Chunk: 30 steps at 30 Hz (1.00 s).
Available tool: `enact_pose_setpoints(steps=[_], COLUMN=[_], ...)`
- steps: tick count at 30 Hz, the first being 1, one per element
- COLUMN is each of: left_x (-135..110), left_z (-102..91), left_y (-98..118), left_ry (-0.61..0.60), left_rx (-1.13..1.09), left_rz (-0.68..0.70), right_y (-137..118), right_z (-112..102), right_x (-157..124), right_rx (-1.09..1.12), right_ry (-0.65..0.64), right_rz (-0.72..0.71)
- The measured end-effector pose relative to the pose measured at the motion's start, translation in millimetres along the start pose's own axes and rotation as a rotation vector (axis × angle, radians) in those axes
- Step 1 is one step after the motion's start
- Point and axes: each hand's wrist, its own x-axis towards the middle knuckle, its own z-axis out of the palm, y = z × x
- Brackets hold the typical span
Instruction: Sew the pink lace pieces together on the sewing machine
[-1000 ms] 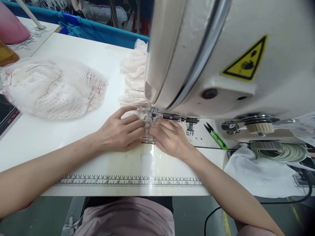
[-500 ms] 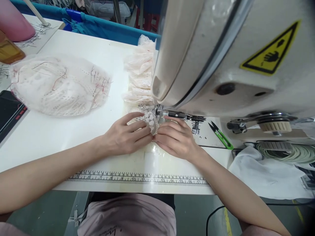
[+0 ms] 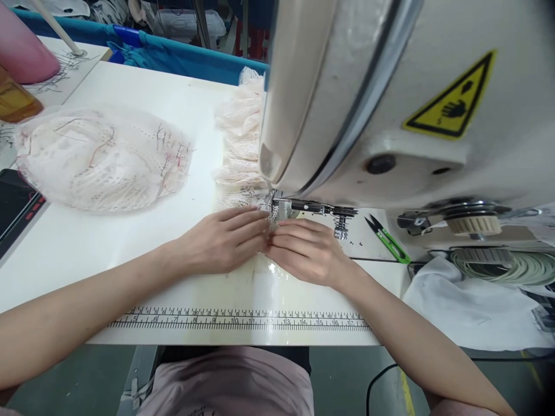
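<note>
My left hand (image 3: pixel 221 240) and my right hand (image 3: pixel 306 249) lie side by side on the white table, fingertips meeting on a small piece of pale lace (image 3: pixel 273 215) just in front of the presser foot (image 3: pixel 284 207) of the big white sewing machine (image 3: pixel 390 104). Both hands' fingers are pressed together, pinching the lace between them. Behind the needle, a gathered strip of cream lace (image 3: pixel 240 136) trails away toward the table's far edge.
A bag of cream lace pieces with red threads (image 3: pixel 102 159) lies at the left. Green thread snips (image 3: pixel 388 238) rest right of the needle. A printed ruler (image 3: pixel 238 320) runs along the table's front edge. White cloth (image 3: pixel 463 306) and coiled cord (image 3: pixel 498 267) sit at the right.
Both hands have slid slightly closer together and flatter on the table, and the lace piece between the fingertips now shows less. The camera view shifted a little.
</note>
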Motion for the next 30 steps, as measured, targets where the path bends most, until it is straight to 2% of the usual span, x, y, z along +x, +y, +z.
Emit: enact_pose_setpoints(steps=[3, 5, 14, 18, 30], left_x=[-2, -3, -4, -3, 0], left_z=[4.8, 6.2, 1.9, 1.1, 2.7], left_y=[-1, -2, -11, -12, -7], left_ry=[-0.087, -0.107, -0.155, -0.141, -0.129], left_rx=[-0.063, -0.053, -0.038, -0.022, 0.052], left_rz=[-0.138, -0.170, -0.139, -0.126, -0.143], right_y=[-1, -2, -6, -6, -6], right_z=[1, 1, 3, 4, 5], right_x=[2, 4, 8, 9, 3], right_rx=[-0.008, -0.023, -0.052, -0.074, -0.118], right_ry=[-0.035, -0.034, -0.027, -0.007, -0.030], right_rz=[0.023, 0.031, -0.013, -0.033, 0.021])
